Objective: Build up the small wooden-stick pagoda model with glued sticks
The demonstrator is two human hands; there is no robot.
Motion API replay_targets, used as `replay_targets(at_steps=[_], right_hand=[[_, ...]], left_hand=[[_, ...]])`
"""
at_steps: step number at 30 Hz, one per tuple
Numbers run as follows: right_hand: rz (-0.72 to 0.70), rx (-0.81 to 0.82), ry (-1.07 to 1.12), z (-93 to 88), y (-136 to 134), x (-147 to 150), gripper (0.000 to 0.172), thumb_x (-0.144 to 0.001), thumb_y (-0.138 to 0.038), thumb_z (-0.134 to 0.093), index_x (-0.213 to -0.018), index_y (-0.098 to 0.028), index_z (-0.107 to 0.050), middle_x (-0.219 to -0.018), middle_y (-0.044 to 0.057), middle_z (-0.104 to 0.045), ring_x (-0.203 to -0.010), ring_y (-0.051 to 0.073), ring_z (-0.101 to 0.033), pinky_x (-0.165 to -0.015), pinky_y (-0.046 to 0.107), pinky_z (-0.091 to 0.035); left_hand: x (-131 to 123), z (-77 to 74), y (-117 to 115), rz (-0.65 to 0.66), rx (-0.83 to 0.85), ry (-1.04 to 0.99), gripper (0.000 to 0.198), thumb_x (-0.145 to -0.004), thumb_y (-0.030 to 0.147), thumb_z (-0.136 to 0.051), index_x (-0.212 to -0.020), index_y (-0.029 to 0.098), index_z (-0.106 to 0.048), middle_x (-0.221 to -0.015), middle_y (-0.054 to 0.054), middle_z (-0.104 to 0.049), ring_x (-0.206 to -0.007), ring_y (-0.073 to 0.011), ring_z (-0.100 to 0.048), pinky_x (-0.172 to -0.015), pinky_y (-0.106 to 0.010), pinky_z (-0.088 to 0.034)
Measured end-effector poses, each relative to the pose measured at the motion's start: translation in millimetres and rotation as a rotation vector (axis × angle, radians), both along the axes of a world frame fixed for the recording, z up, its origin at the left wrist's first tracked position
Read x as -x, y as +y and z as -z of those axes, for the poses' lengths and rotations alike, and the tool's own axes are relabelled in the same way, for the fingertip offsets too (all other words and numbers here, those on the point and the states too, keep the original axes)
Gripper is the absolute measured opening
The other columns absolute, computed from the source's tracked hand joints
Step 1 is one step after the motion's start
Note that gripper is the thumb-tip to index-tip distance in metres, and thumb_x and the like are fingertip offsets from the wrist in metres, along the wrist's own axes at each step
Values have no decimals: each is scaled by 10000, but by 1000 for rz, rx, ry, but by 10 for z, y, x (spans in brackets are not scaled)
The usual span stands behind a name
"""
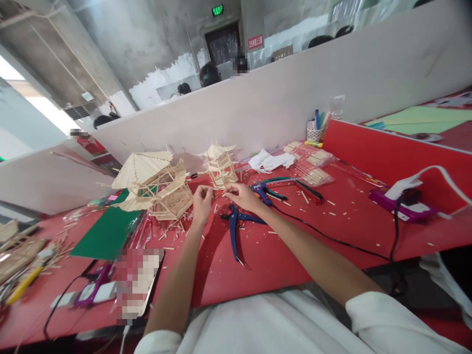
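Both hands are over the red table, in front of a small wooden-stick tower (221, 167). My left hand (202, 200) is closed, thumb and fingers pinched together; anything between them is too small to name. My right hand (241, 195) is pinched too, with a tiny pale piece at its fingertips, apart from the left hand. Left of my hands stands a larger stick pavilion (171, 199) with a pale sloping roof (142, 168). A blue-handled cutting tool (233, 231) lies just below my right hand, and a blue glue gun (261, 191) lies to its right.
Stick offcuts litter the red table (313, 246). A green mat (106, 233), a phone (140, 282) and a purple power strip (92, 287) are at left. Packs of sticks (315, 162), a pen cup (314, 133), another power strip (409, 206) and a black cable lie right.
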State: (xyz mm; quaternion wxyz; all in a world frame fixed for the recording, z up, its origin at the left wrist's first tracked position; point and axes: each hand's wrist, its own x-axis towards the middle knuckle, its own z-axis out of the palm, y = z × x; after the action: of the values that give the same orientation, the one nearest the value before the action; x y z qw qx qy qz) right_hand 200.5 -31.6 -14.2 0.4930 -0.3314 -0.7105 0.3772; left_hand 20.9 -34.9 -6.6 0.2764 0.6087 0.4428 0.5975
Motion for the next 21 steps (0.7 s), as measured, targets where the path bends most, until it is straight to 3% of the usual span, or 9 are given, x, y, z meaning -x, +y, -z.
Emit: replay_targets(at_steps=[5, 16, 21], right_hand=[[-67, 4, 115, 74, 58, -6, 167, -793, -294, -685, -884, -154, -679, -877, 71, -735, -820, 210, -694, -795, 329, -531], [-76, 109, 162, 111, 66, -13, 251, -745, -392, -722, -863, -174, -684, -840, 45, -711, -724, 187, -653, -712, 321, -528], [-74, 126, 183, 153, 61, 24, 229, -738, -370, -722, -859, -179, -690, -848, 39, -722, -775, 184, -659, -750, 311, -514]], left_hand=[[-35, -4, -163, 110, 74, -39, 250, -827, 415, -659, -828, 178, -579, -794, -19, -672, -744, -152, -655, -785, -317, -534], [-4, -51, -263, 86, -55, 376, 107, -881, 286, -590, -907, 182, -591, -860, -26, -677, -798, -146, -639, -786, -281, -505], [-48, -33, -302, 88, -148, 521, 91, -902, 210, -568, -971, 189, -624, -949, -44, -690, -873, -156, -650, -839, -306, -519]])
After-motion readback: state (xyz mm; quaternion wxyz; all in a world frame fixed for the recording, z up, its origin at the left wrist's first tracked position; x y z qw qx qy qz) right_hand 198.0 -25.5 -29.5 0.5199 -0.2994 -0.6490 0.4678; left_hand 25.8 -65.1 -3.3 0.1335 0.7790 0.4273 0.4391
